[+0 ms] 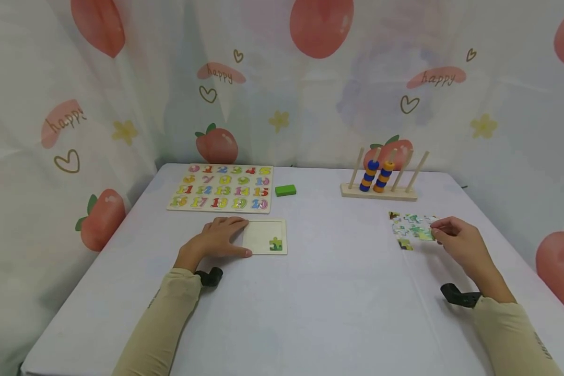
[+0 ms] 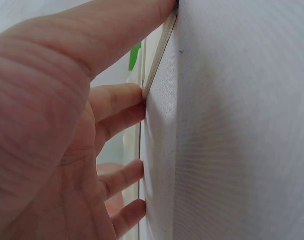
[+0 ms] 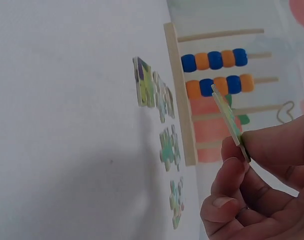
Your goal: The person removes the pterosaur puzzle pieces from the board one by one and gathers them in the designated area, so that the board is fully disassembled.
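In the head view, my left hand (image 1: 218, 238) rests spread at the left end of a shallow wooden puzzle tray (image 1: 256, 237). Its thumb touches the near edge and its fingers reach the far edge; the left wrist view shows these fingers nearly straight, with tips down at the table. A green jigsaw piece (image 1: 275, 244) lies in the tray's near right corner. On the right, my right hand (image 1: 460, 245) pinches a thin puzzle piece (image 3: 227, 117) between thumb and fingers, raised above the table. Several loose puzzle pieces (image 3: 167, 150) lie on the cloth beside it.
A number puzzle board (image 1: 221, 189) lies behind the tray, with a green block (image 1: 285, 190) at its right. Behind the loose pieces stands a wooden peg rack (image 1: 380, 193) with blue and orange beads on two pegs. A patterned curtain (image 1: 272, 89) hangs behind the table.
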`<act>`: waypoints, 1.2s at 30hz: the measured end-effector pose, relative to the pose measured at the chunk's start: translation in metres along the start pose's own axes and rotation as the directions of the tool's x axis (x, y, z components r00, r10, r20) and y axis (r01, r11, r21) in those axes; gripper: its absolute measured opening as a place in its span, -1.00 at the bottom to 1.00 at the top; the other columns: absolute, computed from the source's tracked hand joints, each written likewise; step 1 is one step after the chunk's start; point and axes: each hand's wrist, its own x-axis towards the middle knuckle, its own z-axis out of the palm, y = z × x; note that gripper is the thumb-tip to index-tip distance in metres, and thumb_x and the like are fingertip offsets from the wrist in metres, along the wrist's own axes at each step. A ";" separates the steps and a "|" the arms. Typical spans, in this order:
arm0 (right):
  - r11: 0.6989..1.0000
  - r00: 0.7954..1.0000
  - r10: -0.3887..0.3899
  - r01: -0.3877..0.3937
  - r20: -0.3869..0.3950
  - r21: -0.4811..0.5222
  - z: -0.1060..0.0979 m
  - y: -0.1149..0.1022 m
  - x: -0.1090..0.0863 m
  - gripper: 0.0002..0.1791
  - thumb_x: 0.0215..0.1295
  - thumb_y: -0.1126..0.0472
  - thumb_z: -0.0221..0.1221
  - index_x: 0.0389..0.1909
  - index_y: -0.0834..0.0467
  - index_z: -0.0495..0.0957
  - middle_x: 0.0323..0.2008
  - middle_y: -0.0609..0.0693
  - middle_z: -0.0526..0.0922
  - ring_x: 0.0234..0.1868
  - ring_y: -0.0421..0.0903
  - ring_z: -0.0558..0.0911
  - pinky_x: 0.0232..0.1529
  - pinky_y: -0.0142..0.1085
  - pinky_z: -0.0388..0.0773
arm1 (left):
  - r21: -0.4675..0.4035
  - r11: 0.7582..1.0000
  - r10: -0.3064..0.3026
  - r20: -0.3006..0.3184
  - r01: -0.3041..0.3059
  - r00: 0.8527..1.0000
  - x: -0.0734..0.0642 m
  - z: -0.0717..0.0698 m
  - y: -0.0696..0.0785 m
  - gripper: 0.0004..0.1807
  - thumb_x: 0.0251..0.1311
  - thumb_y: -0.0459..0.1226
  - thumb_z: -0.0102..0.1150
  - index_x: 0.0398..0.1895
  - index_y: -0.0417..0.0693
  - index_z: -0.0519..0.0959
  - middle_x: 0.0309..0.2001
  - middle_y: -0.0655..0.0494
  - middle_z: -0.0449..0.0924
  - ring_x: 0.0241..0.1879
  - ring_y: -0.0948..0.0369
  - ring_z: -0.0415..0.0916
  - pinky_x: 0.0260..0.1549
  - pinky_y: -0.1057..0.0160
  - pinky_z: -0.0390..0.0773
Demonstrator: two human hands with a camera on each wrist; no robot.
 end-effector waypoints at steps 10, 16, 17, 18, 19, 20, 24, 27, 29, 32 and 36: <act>0.996 0.997 0.068 -0.066 0.037 -0.061 -0.008 0.015 0.002 -0.63 0.62 0.24 0.12 0.13 0.53 0.51 -0.10 0.33 0.67 -0.26 0.00 0.59 -0.43 -0.41 0.55 | 0.018 1.000 0.003 0.001 -0.003 1.000 0.001 -0.001 -0.001 0.09 0.21 0.27 0.43 0.70 0.06 0.24 0.67 -0.03 0.14 0.59 -0.22 -0.02 0.54 -0.36 0.01; 0.994 0.994 0.066 -0.057 0.093 -0.095 -0.006 0.017 0.004 -0.64 0.58 0.22 0.18 0.04 0.51 0.53 -0.24 0.19 0.68 -0.27 0.01 0.57 -0.43 -0.36 0.50 | 0.012 1.000 -0.005 0.005 0.005 1.000 0.002 -0.001 0.000 0.08 0.21 0.26 0.43 0.71 0.06 0.23 0.67 -0.02 0.13 0.59 -0.21 -0.03 0.54 -0.35 0.00; 0.993 0.993 0.066 -0.057 0.095 -0.102 -0.005 0.017 0.004 -0.65 0.58 0.22 0.18 0.02 0.50 0.53 -0.28 0.16 0.68 -0.28 0.01 0.57 -0.43 -0.35 0.49 | 0.011 1.000 -0.007 0.004 0.007 1.000 0.002 -0.001 -0.001 0.08 0.21 0.25 0.44 0.71 0.06 0.23 0.67 -0.03 0.13 0.59 -0.21 -0.03 0.54 -0.36 0.00; 0.993 0.993 0.068 -0.058 0.096 -0.107 -0.005 0.018 0.004 -0.66 0.57 0.22 0.18 0.00 0.50 0.54 -0.31 0.13 0.68 -0.30 0.00 0.56 -0.44 -0.33 0.48 | 0.009 1.000 -0.010 0.006 0.010 1.000 0.003 0.000 -0.001 0.09 0.21 0.24 0.45 0.71 0.06 0.23 0.68 -0.02 0.12 0.60 -0.20 -0.04 0.54 -0.36 0.00; 0.992 0.992 0.074 -0.063 0.099 -0.112 -0.004 0.020 0.004 -0.67 0.57 0.22 0.18 -0.01 0.49 0.54 -0.33 0.11 0.68 -0.31 0.00 0.57 -0.44 -0.32 0.48 | 0.008 1.000 -0.014 0.008 0.014 1.000 0.004 0.001 -0.001 0.09 0.20 0.24 0.45 0.71 0.07 0.22 0.68 -0.02 0.12 0.60 -0.20 -0.05 0.55 -0.36 0.00; 0.991 0.993 0.074 -0.062 0.097 -0.120 -0.004 0.021 0.005 -0.68 0.57 0.22 0.18 -0.03 0.48 0.55 -0.35 0.09 0.68 -0.33 -0.01 0.56 -0.44 -0.31 0.48 | 0.008 1.000 -0.018 0.012 0.018 1.000 0.004 0.001 -0.001 0.10 0.20 0.24 0.45 0.72 0.08 0.21 0.68 -0.01 0.11 0.61 -0.20 -0.06 0.55 -0.36 -0.01; 0.983 0.996 0.030 -0.014 0.084 -0.185 -0.002 0.023 0.006 -0.73 0.53 0.24 0.21 -0.09 0.45 0.57 -0.39 0.09 0.68 -0.35 0.00 0.58 -0.40 -0.25 0.47 | 0.006 1.000 -0.013 0.015 0.013 1.000 0.002 -0.001 0.001 0.09 0.21 0.24 0.44 0.72 0.07 0.21 0.68 -0.02 0.11 0.60 -0.20 -0.06 0.55 -0.35 0.00; 0.965 0.997 -0.023 0.042 0.078 -0.257 -0.003 0.020 0.006 -0.75 0.48 0.27 0.25 -0.15 0.45 0.56 -0.37 0.19 0.67 -0.32 0.11 0.58 -0.35 -0.17 0.46 | 0.005 1.000 -0.006 0.008 0.006 1.000 0.000 -0.003 0.003 0.08 0.22 0.24 0.44 0.71 0.05 0.22 0.68 -0.03 0.12 0.60 -0.21 -0.05 0.55 -0.35 0.00; 0.952 0.996 -0.045 0.067 0.080 -0.298 -0.003 0.019 0.007 -0.75 0.45 0.28 0.27 -0.18 0.46 0.55 -0.34 0.26 0.65 -0.28 0.18 0.58 -0.32 -0.12 0.47 | 0.009 1.000 -0.003 0.005 0.003 1.000 0.000 -0.004 0.004 0.08 0.22 0.24 0.44 0.71 0.04 0.23 0.67 -0.03 0.13 0.60 -0.21 -0.03 0.54 -0.35 0.01; 0.941 0.994 -0.044 0.074 0.097 -0.329 -0.003 0.018 0.008 -0.74 0.43 0.29 0.27 -0.19 0.47 0.53 -0.33 0.30 0.64 -0.27 0.22 0.58 -0.32 -0.09 0.48 | 0.011 1.000 -0.002 0.005 0.002 1.000 -0.001 -0.005 0.004 0.08 0.22 0.25 0.43 0.70 0.04 0.24 0.67 -0.03 0.14 0.59 -0.21 -0.03 0.54 -0.35 0.02; 0.931 0.994 -0.033 0.069 0.104 -0.357 -0.001 0.019 0.010 -0.67 0.42 0.28 0.24 -0.15 0.54 0.49 -0.37 0.32 0.61 -0.32 0.21 0.54 -0.36 -0.10 0.45 | 0.000 1.000 -0.005 0.009 0.005 1.000 -0.001 -0.002 0.003 0.08 0.21 0.26 0.43 0.70 0.05 0.24 0.67 -0.03 0.14 0.60 -0.21 -0.03 0.55 -0.35 0.00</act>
